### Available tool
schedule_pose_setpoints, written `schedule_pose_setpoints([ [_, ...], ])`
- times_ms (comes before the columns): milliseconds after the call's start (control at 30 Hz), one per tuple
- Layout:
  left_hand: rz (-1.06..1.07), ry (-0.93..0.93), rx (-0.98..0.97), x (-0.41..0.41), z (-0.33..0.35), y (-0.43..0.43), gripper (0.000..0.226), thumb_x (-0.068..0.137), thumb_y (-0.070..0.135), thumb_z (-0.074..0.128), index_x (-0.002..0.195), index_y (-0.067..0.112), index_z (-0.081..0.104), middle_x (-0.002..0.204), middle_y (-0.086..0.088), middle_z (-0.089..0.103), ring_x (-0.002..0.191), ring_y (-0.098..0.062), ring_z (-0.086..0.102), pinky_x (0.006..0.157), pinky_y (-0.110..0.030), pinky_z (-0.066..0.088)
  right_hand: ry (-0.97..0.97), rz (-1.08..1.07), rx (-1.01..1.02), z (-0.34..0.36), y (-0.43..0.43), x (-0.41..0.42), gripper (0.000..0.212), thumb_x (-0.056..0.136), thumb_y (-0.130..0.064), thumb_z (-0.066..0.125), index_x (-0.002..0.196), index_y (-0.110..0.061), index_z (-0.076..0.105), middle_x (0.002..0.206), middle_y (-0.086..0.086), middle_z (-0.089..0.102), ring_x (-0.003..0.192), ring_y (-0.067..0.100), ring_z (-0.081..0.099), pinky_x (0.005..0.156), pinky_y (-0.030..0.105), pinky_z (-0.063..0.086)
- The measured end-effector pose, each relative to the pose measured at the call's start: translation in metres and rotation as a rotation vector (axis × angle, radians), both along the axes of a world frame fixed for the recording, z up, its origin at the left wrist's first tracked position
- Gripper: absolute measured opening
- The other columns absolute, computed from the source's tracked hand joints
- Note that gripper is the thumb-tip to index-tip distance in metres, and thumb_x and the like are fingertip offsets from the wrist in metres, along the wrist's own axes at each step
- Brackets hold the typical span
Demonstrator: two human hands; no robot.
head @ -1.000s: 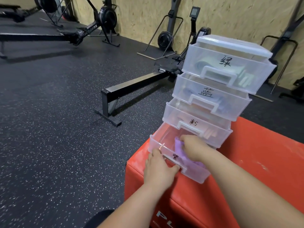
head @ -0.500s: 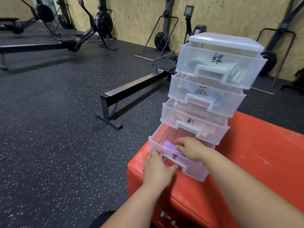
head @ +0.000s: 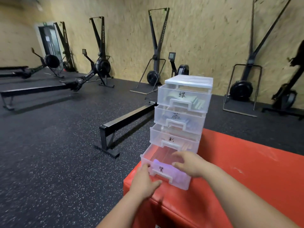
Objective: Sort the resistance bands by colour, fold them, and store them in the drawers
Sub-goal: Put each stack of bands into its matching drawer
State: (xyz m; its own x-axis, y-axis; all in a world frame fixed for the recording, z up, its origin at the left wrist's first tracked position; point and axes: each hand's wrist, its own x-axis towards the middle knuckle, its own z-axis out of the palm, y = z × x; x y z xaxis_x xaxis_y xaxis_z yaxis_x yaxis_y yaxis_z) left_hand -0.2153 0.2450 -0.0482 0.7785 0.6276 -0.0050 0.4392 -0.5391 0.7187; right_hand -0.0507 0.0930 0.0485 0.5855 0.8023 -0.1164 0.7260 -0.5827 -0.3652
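Observation:
A clear four-drawer unit (head: 189,80) stands on a red box (head: 246,170). Its bottom drawer (head: 147,156), marked with a handwritten character, is pulled out. A folded purple band (head: 178,176) lies inside against the front wall. My left hand (head: 144,182) touches the drawer's front at its left corner, fingers fairly straight, thumb below the handle. My right hand (head: 189,163) hovers over the open drawer with relaxed fingers and holds nothing. The green drawer (head: 184,97), blue drawer (head: 179,117) and pink drawer (head: 172,139) above are pushed in and hold folded bands.
The unit sits at the red box's left front corner, beside the drop to black rubber floor (head: 49,153). A rowing machine rail (head: 125,119) runs behind the unit. More rowers and ski machines (head: 154,68) line the wooden wall.
My right hand let go of the purple band and lifted out of the bottom drawer. The band now lies inside. My left hand stayed at the drawer front. The view tilted upward.

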Motion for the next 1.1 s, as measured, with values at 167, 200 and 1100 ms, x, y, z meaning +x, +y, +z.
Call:
schedule_pose_setpoints([
  [167,-0.005,-0.07,0.107,-0.021,0.06,0.005,0.084,0.076,0.048,0.083,0.147,0.021,0.048,0.132,-0.006,0.057,0.116,-0.022,0.063,0.103,-0.039,0.051,-0.082,0.015,0.11,0.045,-0.038,-0.018,0.051,0.098,-0.036,0.068,0.146,-0.025,0.057,0.147,-0.004,0.061,0.135,0.011,0.057,0.113,0.029,0.043],
  [200,-0.009,-0.089,0.129,-0.023,0.073,0.007,0.083,0.077,0.049,0.084,0.147,0.022,0.048,0.131,-0.004,0.056,0.112,-0.02,0.063,0.101,-0.038,0.052,-0.123,0.015,0.124,0.054,-0.046,-0.021,0.051,0.097,-0.037,0.067,0.146,-0.025,0.057,0.148,-0.005,0.061,0.136,0.011,0.056,0.114,0.028,0.041],
  [1100,-0.539,-0.324,0.457,0.221,0.281,0.194,0.117,0.072,0.059,0.091,0.165,0.035,0.025,0.168,0.01,0.029,0.149,-0.017,0.038,0.121,-0.045,0.04,-0.715,-0.139,0.298,0.102,0.015,0.077,0.06,0.093,-0.051,0.066,0.146,-0.026,0.054,0.158,-0.001,0.043,0.143,0.023,0.043,0.111,0.044,0.049],
])
